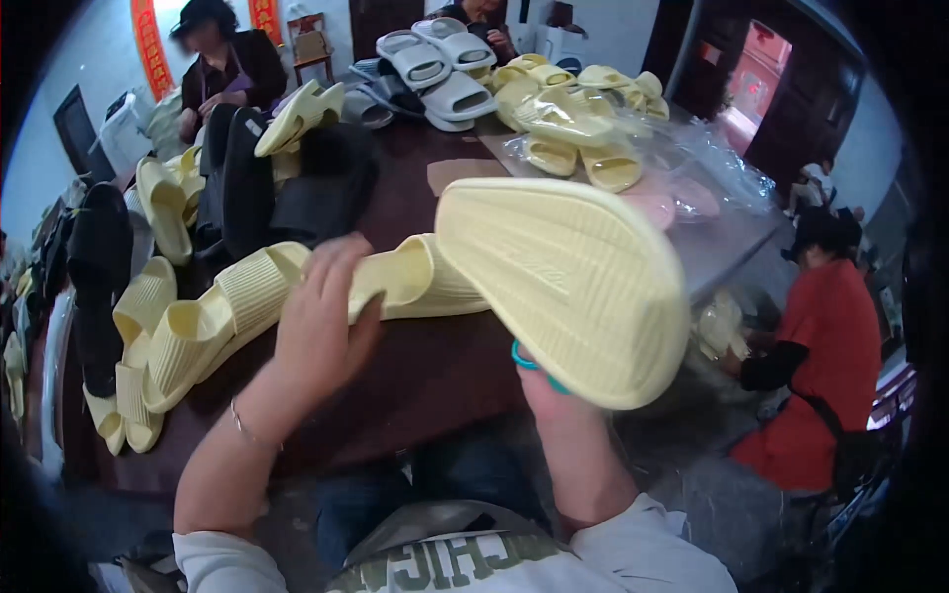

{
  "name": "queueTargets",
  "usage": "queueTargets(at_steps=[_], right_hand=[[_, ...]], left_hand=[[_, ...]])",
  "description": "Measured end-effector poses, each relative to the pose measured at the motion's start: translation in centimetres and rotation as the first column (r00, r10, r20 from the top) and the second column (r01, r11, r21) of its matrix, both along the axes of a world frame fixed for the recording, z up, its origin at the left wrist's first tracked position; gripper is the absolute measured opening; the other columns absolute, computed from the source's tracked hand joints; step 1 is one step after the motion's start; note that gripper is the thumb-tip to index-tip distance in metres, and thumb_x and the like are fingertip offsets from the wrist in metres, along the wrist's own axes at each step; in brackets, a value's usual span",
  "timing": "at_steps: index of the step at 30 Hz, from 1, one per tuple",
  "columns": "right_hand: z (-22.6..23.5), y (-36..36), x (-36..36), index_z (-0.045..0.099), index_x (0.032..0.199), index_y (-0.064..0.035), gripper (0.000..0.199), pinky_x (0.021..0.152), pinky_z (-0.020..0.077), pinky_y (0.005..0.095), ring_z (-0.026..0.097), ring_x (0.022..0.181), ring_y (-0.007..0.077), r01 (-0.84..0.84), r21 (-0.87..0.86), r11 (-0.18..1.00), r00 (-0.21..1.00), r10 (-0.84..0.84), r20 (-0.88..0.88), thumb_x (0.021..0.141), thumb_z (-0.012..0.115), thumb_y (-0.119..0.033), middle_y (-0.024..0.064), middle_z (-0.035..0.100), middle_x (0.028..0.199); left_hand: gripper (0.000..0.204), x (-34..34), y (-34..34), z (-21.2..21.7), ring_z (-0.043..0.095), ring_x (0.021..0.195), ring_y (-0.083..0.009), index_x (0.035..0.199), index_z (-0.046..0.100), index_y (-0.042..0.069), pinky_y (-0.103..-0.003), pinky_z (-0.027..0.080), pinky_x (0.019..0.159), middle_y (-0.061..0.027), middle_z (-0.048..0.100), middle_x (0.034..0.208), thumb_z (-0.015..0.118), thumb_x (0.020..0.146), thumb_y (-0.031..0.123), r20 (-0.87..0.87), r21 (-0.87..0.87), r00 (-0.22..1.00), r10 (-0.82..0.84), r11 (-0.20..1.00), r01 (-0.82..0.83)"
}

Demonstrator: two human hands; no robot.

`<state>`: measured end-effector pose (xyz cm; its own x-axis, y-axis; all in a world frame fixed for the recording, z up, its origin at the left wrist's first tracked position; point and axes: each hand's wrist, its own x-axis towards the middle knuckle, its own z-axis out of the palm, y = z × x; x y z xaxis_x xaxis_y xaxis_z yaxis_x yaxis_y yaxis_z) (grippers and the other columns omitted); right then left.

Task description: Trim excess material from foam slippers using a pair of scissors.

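My right hand [546, 393] holds up a pale yellow foam slipper [573, 282], its ribbed sole facing me and hiding most of the fingers; a teal tool tip [526, 360] shows beside the hand. My left hand [321, 316] grips a second pale yellow slipper [415, 282] by its strap, just left of the raised one. A thin bracelet sits on my left wrist. Both hands are above the near edge of a dark brown table [435, 371].
Several yellow slippers [163, 341] lie at the table's left, black ones [247, 178] behind them, grey ones [435, 69] and more yellow ones [568, 114] at the back. Clear plastic bags [712, 178] lie at right. A person in red [825, 366] crouches at right; another person [222, 69] sits at the far left.
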<state>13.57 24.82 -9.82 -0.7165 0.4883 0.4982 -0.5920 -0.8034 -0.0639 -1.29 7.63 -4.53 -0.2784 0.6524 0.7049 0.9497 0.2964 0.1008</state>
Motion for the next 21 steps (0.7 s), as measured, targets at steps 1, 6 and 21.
queueTargets(at_steps=[1,6,21], right_hand=[[0.8,-1.0,-0.2,0.037,0.130,-0.0078,0.053,0.099,0.0347,0.0491,0.040,0.121,0.0325,-0.064,-0.068,0.996,0.998,0.063,-0.004,0.087,0.047,-0.039,0.0153,0.039,0.132],[2.4,-1.9,0.7,0.043,0.125,-0.0097,0.047,0.095,0.0393,0.0380,0.048,0.112,0.0242,-0.166,0.084,0.983,0.942,0.133,0.307,0.088,0.048,-0.038,0.0104,0.049,0.123],[1.6,-2.4,1.1,0.046,0.095,-0.0073,0.016,0.057,0.0401,0.0203,0.050,0.064,0.0052,0.042,0.734,0.678,0.800,-0.462,0.382,0.084,0.057,-0.006,0.0001,0.051,0.073]], left_hand=[[0.046,-1.5,-0.4,-1.4,0.052,0.098,-0.0342,0.113,0.045,-0.001,-0.041,0.042,0.082,-0.0196,0.052,0.107,0.060,0.075,0.019,-0.009,0.010,1.000,-0.010,1.000,0.010],[0.070,-5.3,0.5,-3.6,0.044,0.110,-0.0390,0.128,0.032,-0.002,-0.041,0.038,0.092,-0.0240,0.045,0.121,0.064,0.076,0.032,0.313,-0.477,0.922,0.229,0.877,-0.056],[0.034,-1.0,-3.8,-3.6,0.054,0.088,-0.0157,0.111,0.041,-0.003,-0.028,0.046,0.073,-0.0130,0.054,0.098,0.054,0.082,0.010,0.977,0.206,0.088,-0.196,0.972,-0.111]])
